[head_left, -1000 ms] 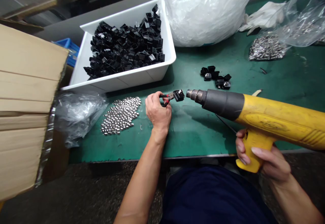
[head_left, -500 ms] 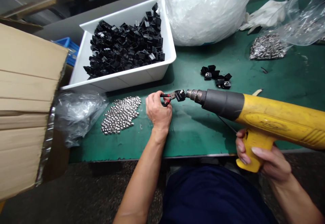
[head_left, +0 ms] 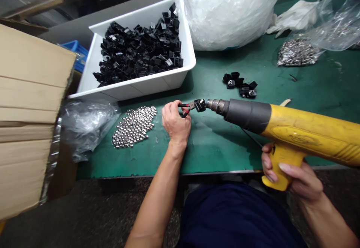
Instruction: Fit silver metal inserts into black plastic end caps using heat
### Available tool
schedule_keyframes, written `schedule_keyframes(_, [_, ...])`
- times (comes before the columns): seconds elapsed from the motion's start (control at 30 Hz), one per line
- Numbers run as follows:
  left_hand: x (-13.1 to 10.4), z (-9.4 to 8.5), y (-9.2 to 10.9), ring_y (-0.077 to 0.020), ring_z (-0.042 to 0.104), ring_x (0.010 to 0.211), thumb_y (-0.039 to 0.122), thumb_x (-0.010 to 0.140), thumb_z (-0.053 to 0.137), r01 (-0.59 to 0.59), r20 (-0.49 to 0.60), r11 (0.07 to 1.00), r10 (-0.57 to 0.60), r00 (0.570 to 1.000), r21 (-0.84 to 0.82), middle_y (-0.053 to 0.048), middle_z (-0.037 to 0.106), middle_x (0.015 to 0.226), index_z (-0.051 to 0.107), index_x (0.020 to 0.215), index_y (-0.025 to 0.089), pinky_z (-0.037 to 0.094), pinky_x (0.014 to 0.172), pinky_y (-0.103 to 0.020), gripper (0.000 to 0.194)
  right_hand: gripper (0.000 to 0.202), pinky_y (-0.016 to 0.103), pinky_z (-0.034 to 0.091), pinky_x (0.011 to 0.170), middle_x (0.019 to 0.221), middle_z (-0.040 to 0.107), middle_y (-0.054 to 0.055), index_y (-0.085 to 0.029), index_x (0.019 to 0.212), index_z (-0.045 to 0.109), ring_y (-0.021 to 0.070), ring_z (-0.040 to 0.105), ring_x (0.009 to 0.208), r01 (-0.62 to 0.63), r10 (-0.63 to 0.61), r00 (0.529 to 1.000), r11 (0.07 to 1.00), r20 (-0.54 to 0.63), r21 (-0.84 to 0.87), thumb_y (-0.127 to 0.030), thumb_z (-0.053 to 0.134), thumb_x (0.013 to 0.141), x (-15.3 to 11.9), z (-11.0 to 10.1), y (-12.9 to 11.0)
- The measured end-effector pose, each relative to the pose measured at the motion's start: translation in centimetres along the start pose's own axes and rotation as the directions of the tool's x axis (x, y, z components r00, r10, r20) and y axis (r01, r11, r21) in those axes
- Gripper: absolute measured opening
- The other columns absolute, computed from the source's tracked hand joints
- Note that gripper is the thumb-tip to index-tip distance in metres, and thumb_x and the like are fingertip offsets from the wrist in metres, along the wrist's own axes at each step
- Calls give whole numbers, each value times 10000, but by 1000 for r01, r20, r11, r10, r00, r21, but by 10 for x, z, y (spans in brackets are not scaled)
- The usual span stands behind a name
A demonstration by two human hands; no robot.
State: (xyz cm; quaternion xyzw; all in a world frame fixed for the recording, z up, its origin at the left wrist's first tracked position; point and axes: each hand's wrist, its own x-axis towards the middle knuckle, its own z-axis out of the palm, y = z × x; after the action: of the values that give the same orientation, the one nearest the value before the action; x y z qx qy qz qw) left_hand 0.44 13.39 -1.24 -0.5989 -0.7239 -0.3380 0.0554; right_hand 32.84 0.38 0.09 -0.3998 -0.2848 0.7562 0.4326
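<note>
My left hand (head_left: 176, 122) is closed around small pliers (head_left: 191, 106) with red and black handles. In the pliers' jaws sits a black plastic part (head_left: 200, 105) with a bit of shiny metal on top. Wrapped round the grip of a yellow heat gun (head_left: 309, 130) is my right hand (head_left: 292, 175), which also has a thin metal rod (head_left: 252, 138) by its fingers. The gun's metal nozzle (head_left: 215, 105) points left, right beside the black part. Behind the nozzle lie several black parts (head_left: 244, 86), some with metal pieces in them.
A white bin (head_left: 135, 86) of black parts stands at the back left. Small metal pieces (head_left: 133, 126) lie left of my left hand, near a clear bag (head_left: 87, 124) and a cardboard box (head_left: 25, 128). A large white bag (head_left: 233, 11) and bagged metal pieces (head_left: 298, 52) are behind.
</note>
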Motion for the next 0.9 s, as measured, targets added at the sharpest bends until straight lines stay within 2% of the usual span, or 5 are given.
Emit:
schedule_keyframes(0.13, [0,0,1,-263,569,1040,97,779,620,-6,-7,1000,6,1000,10,-74,655,1039,616,1018,232,455,936,-380,275,399,295,434,542,881,601,52,-220,1210,628,151,566,587,-23,25,998,999,-56,27,-361,691,842,-1,8,-4])
schedule_keyframes(0.9, [-2,1,1,-273,570,1028,123,789,636,-25,-4,1000,25,1000,19,-81,653,1036,628,1029,232,465,907,-389,264,402,306,446,563,892,615,43,-244,1225,615,157,563,606,-35,37,998,999,-54,36,-369,703,853,-2,8,-5])
